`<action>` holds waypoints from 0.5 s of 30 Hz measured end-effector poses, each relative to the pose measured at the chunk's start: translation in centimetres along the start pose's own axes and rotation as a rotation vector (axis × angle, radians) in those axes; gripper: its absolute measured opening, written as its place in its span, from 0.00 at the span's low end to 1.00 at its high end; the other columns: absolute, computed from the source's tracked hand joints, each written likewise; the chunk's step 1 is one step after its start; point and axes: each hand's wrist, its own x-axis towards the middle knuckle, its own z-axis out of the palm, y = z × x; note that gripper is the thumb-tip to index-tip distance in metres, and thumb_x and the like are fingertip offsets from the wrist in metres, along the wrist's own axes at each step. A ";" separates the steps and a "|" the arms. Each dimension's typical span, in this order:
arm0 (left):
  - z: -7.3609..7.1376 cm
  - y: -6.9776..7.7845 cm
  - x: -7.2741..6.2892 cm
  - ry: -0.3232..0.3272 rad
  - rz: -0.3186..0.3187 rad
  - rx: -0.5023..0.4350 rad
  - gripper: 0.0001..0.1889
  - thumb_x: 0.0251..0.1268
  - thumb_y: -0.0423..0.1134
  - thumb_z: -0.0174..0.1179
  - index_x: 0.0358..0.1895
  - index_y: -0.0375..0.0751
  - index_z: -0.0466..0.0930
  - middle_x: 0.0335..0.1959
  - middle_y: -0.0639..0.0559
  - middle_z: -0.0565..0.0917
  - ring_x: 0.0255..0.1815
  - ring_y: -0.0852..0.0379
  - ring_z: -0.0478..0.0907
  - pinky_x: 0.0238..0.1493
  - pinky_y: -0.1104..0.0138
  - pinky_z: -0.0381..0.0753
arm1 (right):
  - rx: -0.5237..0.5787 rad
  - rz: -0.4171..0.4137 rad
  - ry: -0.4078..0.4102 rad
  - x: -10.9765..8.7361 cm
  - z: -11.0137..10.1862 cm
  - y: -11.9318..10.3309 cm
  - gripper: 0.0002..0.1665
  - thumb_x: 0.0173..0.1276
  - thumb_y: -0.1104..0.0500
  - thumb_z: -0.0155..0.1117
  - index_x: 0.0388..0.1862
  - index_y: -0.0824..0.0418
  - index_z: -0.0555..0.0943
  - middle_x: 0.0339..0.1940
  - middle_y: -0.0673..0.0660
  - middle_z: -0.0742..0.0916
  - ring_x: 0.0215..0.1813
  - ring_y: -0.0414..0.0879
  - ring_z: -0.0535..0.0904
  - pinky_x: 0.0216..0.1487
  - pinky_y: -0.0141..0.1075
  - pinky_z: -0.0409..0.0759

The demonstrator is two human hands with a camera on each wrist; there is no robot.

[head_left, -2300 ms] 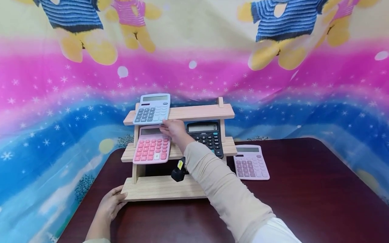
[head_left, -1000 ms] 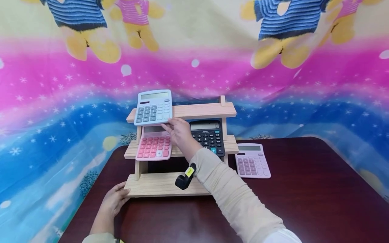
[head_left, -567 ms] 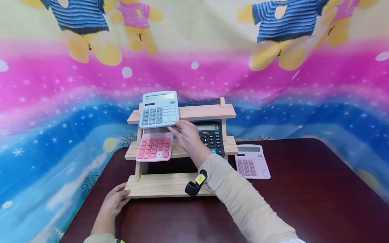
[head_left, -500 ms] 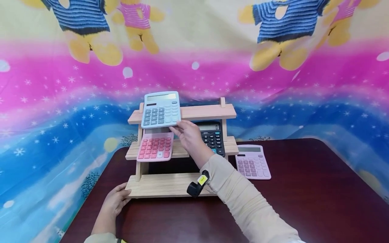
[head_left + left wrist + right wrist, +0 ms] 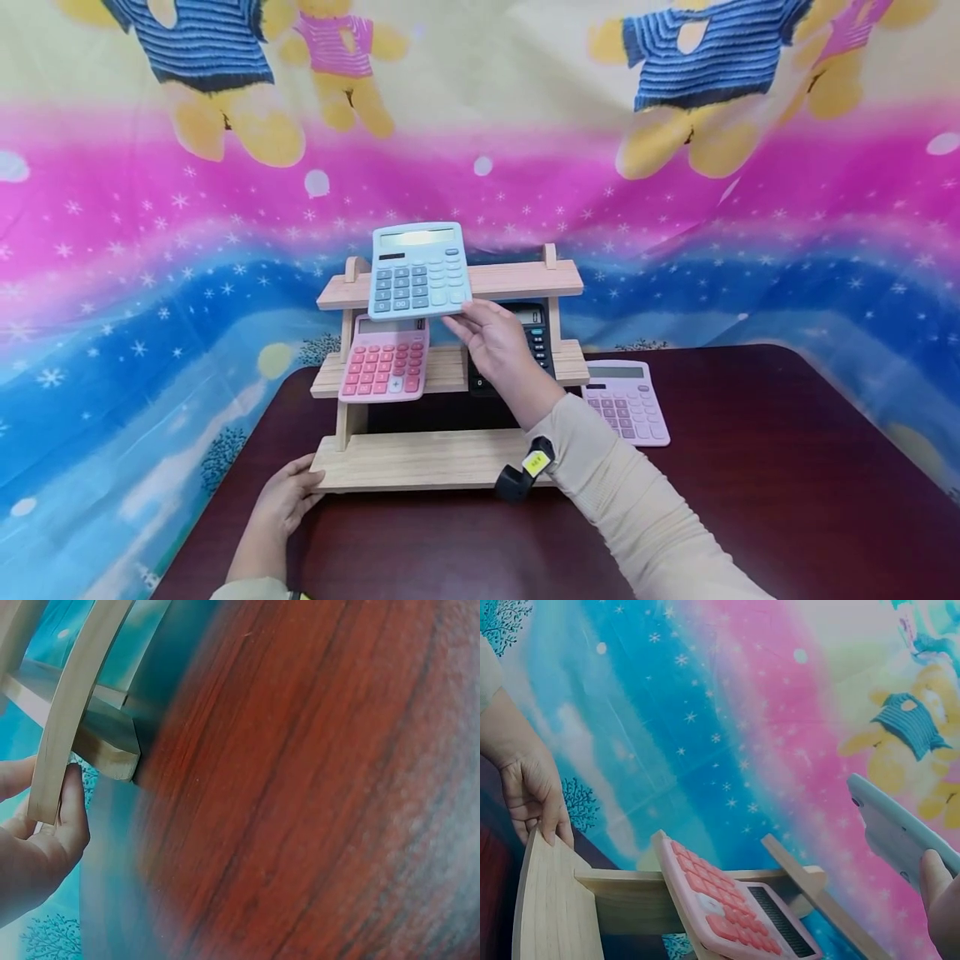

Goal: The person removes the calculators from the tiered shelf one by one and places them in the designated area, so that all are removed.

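My right hand (image 5: 491,337) pinches a light blue calculator (image 5: 420,271) by its lower right corner, in front of the top shelf. In the right wrist view the blue calculator (image 5: 900,832) shows edge-on, apart from the shelf boards. My left hand (image 5: 283,498) grips the left end of the lowest board of a wooden tiered shelf (image 5: 420,461); the left wrist view shows thumb and fingers around that board (image 5: 56,742). On the middle tier a pink calculator (image 5: 385,360) leans at the left. A black calculator (image 5: 542,333) leans at the right, partly behind my right hand.
On the dark red table (image 5: 750,483) a pale pink calculator (image 5: 633,400) lies right of the shelf, partly covered by my right sleeve. A printed curtain (image 5: 480,200) hangs close behind the shelf. A black strap device (image 5: 525,471) hangs at my right wrist.
My right hand has lifted the blue calculator off the left of the top shelf and carried it rightward, uncovering the left peg and the pink calculator's display. My left hand keeps its grip.
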 end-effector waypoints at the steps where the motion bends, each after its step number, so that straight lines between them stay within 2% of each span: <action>1: 0.0 0.0 0.0 -0.001 0.002 -0.005 0.33 0.58 0.29 0.51 0.63 0.24 0.44 0.58 0.25 0.52 0.36 0.60 0.72 0.36 0.69 0.71 | -0.003 -0.001 -0.004 -0.2 -0.1 -0.2 0.17 0.61 0.75 0.46 0.51 0.77 0.67 0.50 0.69 0.74 0.51 0.55 0.72 0.42 0.35 0.73; 9: 0.2 -0.1 -0.1 0.003 0.000 -0.011 0.32 0.58 0.28 0.49 0.63 0.25 0.44 0.58 0.25 0.53 0.35 0.61 0.73 0.36 0.69 0.72 | -0.018 -0.033 -0.035 -1.7 -1.5 -1.8 0.17 0.63 0.74 0.43 0.52 0.76 0.64 0.53 0.68 0.72 0.52 0.54 0.70 0.44 0.36 0.72; 15: 0.2 0.1 -0.3 0.007 -0.003 -0.012 0.32 0.58 0.27 0.49 0.63 0.25 0.45 0.58 0.25 0.53 0.35 0.62 0.72 0.36 0.69 0.71 | -0.007 -0.042 -0.022 -2.8 -2.5 -2.8 0.12 0.63 0.75 0.43 0.45 0.73 0.68 0.52 0.69 0.71 0.48 0.52 0.74 0.45 0.36 0.72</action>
